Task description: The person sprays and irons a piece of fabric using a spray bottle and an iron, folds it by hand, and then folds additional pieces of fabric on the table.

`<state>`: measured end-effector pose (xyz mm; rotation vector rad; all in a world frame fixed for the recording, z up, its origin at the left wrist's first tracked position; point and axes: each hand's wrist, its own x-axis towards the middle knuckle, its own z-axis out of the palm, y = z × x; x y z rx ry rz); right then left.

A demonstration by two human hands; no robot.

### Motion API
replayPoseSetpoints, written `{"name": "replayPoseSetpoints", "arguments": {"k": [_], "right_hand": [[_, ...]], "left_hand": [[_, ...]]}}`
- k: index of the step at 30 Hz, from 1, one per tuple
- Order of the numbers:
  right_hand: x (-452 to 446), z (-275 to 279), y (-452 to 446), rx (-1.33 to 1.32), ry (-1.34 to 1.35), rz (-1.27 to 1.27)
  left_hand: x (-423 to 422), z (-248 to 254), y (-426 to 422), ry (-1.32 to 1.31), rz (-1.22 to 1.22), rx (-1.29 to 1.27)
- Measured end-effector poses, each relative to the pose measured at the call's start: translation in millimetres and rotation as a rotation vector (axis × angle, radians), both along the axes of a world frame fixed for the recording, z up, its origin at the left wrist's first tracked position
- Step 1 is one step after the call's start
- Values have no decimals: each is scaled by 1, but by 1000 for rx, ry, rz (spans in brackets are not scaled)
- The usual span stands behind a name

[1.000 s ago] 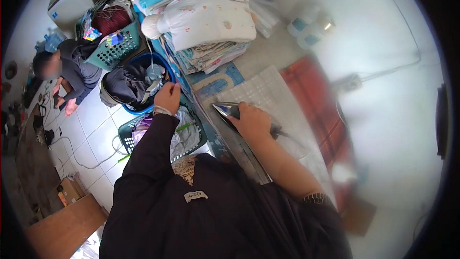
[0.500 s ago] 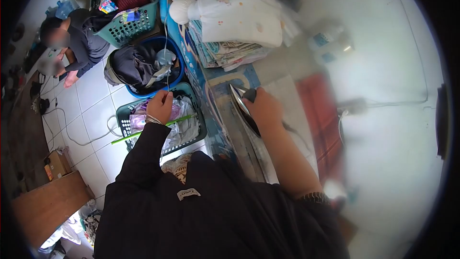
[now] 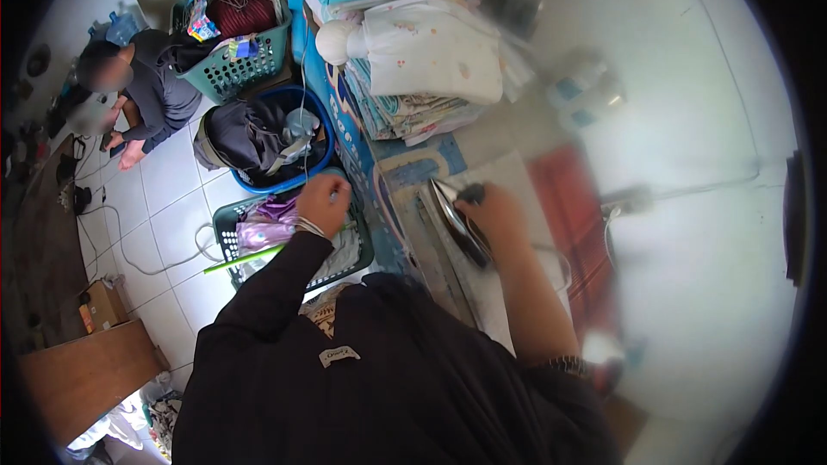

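While the right hand still grips the iron, the left hand sits nearer the table, can't tell if it's empty.

1 person is on the tiled floor near a heaped green basket.
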<state>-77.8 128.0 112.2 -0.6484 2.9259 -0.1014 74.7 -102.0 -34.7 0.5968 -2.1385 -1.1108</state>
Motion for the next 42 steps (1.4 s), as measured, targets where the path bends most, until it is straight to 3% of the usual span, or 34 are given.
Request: {"name": "replayPoseSetpoints", "arguments": {"k": [3, 6, 12, 22, 26, 28, 31, 35, 42], "right_hand": [[2, 9, 38, 20, -16, -42], [-3, 9, 48, 31, -4, -55], [-34, 0, 26, 72, 82, -49], [-136, -8, 55, -64, 166, -305], [-120, -9, 59, 31, -6, -137], [-89, 2, 48, 115, -141, 82], [-88, 7, 39, 102, -68, -140], [-134, -16, 57, -31, 62, -201], [-182, -23, 90, -11, -10, -382]], "left_hand": [[-37, 9, 36, -133, -137, -82], [-78, 15, 74, -204, -122, -99], [-100, 3, 96, -146, -83, -230], [-104, 0, 96, -110, -70, -235], [-106, -1, 96, -117, -49, -241], [-107, -2, 96, -140, -56, -232], [-106, -2, 97, -158, -97, -253], [-108, 0, 95, -156, -74, -250], [-106, 3, 95, -153, -80, -277]]}}
